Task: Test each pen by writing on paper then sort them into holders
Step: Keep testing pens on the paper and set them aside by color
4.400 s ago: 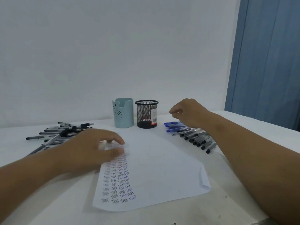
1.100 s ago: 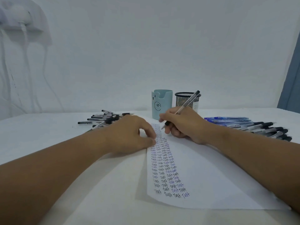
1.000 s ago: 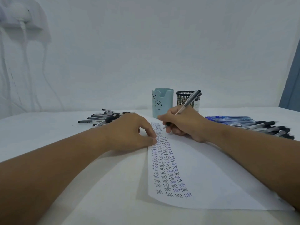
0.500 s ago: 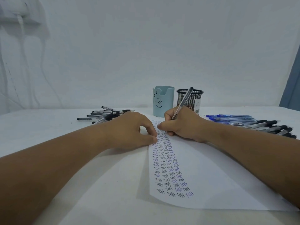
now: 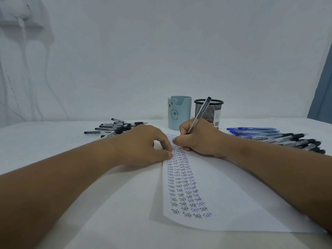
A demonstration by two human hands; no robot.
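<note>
A white sheet of paper [image 5: 224, 194] lies on the table, its left side filled with columns of the word "Test" in black and blue. My right hand [image 5: 199, 139] grips a clear pen with a black cap [image 5: 201, 112], tip down on the upper part of the sheet. My left hand [image 5: 143, 146] rests on the paper's left edge, fingertips pressing it down. Behind the hands stand a light blue holder with a bear face [image 5: 179, 112] and a black mesh holder [image 5: 211, 111].
A loose pile of black pens [image 5: 115, 129] lies on the table at the left. A row of blue and black pens [image 5: 280, 139] lies at the right. A blue curtain [image 5: 323, 87] hangs at the far right. White cables run down the wall at the left.
My right hand took a pen from the right row and brought it to the top of the sheet. Over the last second it slid left and the pen stood up steeper.
</note>
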